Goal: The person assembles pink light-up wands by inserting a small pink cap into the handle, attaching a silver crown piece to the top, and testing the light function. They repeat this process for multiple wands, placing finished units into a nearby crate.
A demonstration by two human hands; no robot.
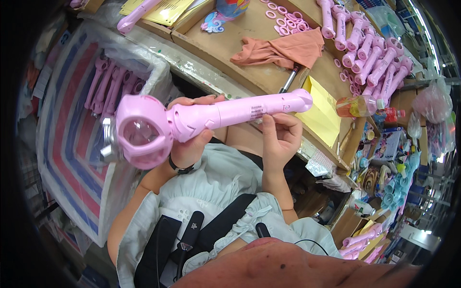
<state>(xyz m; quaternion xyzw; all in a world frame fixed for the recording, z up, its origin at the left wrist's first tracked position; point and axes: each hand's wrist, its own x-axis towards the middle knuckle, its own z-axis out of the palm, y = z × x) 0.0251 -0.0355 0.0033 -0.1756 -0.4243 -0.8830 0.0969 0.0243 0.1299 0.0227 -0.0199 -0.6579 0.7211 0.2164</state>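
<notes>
So the biggest thing here is the brown workbench [235, 42], stretching out ahead of the fingers and off to their right. Next is a striped bag [72, 144] left of the left fingers, with a few pink wands tucked inside. Then there's a whole heap of pink wands [382, 66] well past the right fingers, up on the bench. The pink wand [216, 116] being handled lies across both hands: the left hand [188, 150] has its fingers wrapped around it just beside the round see-through head, while the right hand [280, 144] has its thumb and curled fingers up against the lower edge of the handle, though I can't tell if they're actually pinching it. An orange cloth [283, 50] lies beyond the right fingers, a yellow sheet [317, 113] sits just to their right, and 1 bottle of amber liquid [353, 106] is further right. Smallest stuff: a black-and-silver pen [289, 79] near the right fingertips, on their far side, and loose pink rings [292, 23] way beyond.
</notes>
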